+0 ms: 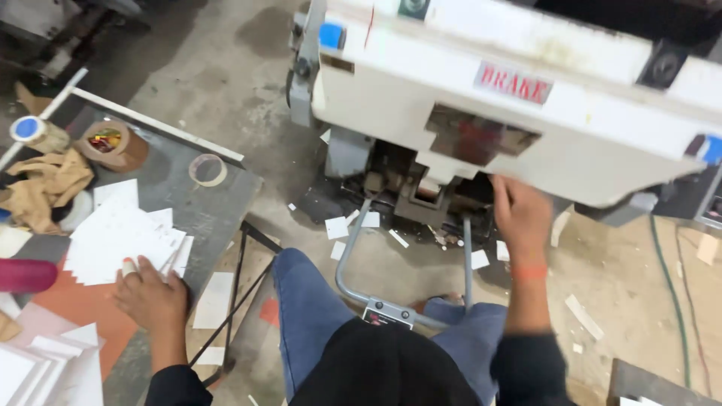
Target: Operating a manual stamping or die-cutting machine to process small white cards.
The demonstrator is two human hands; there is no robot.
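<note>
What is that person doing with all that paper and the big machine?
A seated person rests the left hand on a pile of white paper sheets on a grey side table. The right hand reaches under the front of a big white machine. Paper scraps lie on the floor.

The right hand (pixel 520 214) reaches under the overhanging white machine housing (pixel 481 128), where dark mechanism parts (pixel 410 188) crowd the gap and the grey metal pedal bar (pixel 353 256) stands below. On the side table (pixel 218 199), white card sheets (pixel 124 237), tape rolls (pixel 113 144) and a tan cloth (pixel 49 184) hem in the left hand (pixel 150 297); bare grey surface lies near the far edge.
</note>
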